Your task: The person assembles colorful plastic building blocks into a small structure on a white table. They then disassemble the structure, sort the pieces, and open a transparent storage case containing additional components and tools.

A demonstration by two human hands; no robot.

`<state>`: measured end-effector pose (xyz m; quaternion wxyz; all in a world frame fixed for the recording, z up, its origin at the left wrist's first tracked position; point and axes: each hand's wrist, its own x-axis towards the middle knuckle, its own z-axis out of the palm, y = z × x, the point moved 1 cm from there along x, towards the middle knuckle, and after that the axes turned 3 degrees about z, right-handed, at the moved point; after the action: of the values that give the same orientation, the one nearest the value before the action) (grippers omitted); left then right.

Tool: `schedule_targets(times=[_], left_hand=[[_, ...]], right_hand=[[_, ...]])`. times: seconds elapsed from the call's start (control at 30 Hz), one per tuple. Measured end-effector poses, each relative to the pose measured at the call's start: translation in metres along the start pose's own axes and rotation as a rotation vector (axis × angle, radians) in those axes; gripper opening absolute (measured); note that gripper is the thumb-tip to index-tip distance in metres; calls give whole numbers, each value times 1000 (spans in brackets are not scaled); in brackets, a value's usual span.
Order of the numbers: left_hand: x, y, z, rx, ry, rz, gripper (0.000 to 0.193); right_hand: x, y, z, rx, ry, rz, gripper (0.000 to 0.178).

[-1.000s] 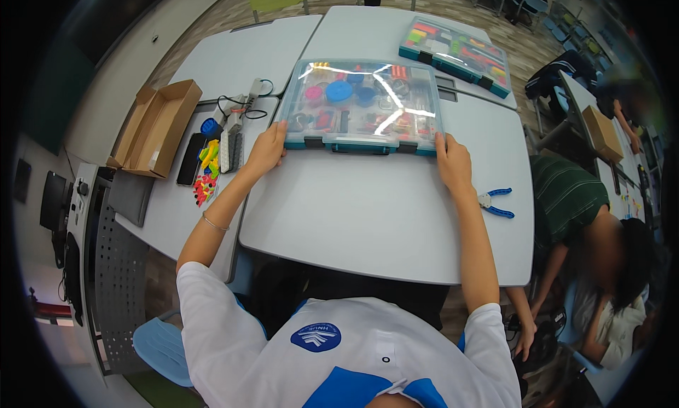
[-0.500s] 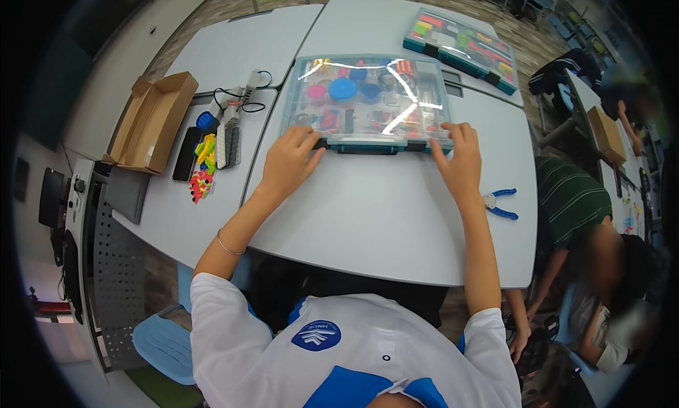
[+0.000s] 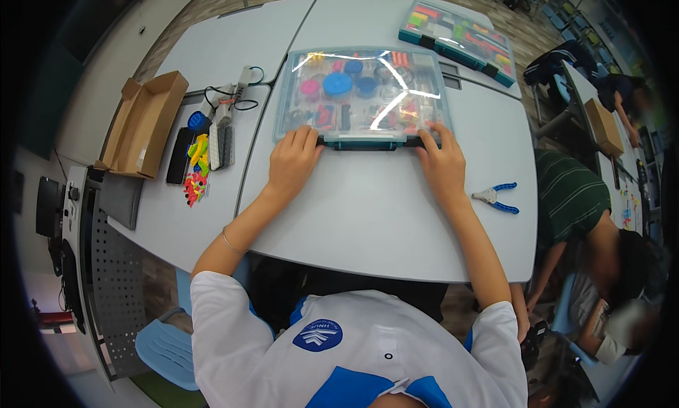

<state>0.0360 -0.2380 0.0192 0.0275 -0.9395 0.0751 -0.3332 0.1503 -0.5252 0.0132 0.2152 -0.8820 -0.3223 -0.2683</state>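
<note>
- Your case (image 3: 362,96), clear-lidded with a teal base, lies flat on the white table (image 3: 361,210) in front of you, its near edge facing your body; that seems to put its fastenings within easy reach.
- Your left hand (image 3: 293,160) is at the near-left part of that edge, fingers together and bent onto the rim, thumb side beside a black latch (image 3: 322,141). Whether they pinch it, you cannot tell from here.
- Your right hand (image 3: 444,164) mirrors it, fingers partly spread and curled over the near-right rim, the thumb by the other latch (image 3: 413,142). Neither hand is closed into a fist; a firm grip cannot be confirmed.
- With one hand towards each end, the handle (image 3: 364,146) stays uncovered between them, and the pressure is probably balanced so the case does not swivel.
- The lid looks closed, which keeps the coloured parts in their compartments.
- Your blue-handled pliers (image 3: 494,195) lie right of your right forearm, apart from the case, likely out of the way.
- Loose yellow pieces (image 3: 199,152) and pink-red bits (image 3: 192,188) sit on the left table beside a phone (image 3: 180,155), which leaves the space before you uncluttered.
</note>
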Motion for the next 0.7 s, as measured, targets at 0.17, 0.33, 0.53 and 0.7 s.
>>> schedule_targets(times=[0.17, 0.33, 0.53, 0.7], left_hand=[[7, 3, 3, 22, -10, -56, 45], [12, 5, 0, 31, -41, -94, 45], [9, 6, 4, 46, -112, -117, 46], [14, 10, -1, 33, -111, -127, 45]], right_hand=[[0, -4, 3, 34, 61, -69, 39], [0, -6, 6, 167, 23, -44, 38], [8, -9, 3, 138, -49, 11, 42], [6, -10, 7, 150, -116, 81, 46]])
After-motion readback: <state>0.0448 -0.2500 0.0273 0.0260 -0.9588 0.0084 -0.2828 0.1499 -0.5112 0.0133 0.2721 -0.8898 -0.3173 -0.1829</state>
